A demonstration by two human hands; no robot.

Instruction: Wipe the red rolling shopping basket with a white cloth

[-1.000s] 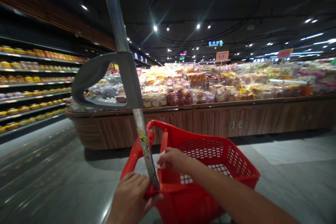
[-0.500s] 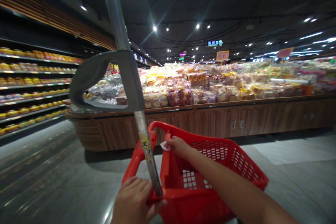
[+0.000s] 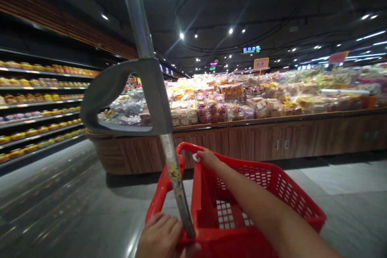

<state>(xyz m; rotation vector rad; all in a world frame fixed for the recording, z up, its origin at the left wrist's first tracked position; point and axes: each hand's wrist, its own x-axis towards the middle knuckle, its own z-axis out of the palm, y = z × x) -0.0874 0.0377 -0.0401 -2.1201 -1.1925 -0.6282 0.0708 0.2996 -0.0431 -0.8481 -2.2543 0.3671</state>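
A red plastic shopping cart basket [image 3: 208, 231] with grid-like holes stands low in front of me. My left hand [image 3: 161, 236] is wrapped round its near left rim, beside the foot of a metal pole [image 3: 178, 181]. That pole rises at a tilt and bears a grey plastic loop handle [image 3: 160, 92]. My right hand [image 3: 208, 159] reaches across the basket, closed on a small white wipe [image 3: 196, 157]. The wipe touches the top edge of the upright red panel [image 3: 198, 193], near its far end. Its exact material is too small to make out.
Beyond the cart runs a wood-panelled display counter [image 3: 205, 139] heaped with packaged baked goods [image 3: 211, 105]. Shelves of yellow-lidded jars [image 3: 39, 100] line the left side. A price sign [image 3: 261, 63] stands above the goods. Grey floor [image 3: 99, 213] surrounds the cart.
My right hand has slid the wipe along the panel's top edge, away from me toward its far end. The left hand keeps its grip. The whole view has shifted slightly.
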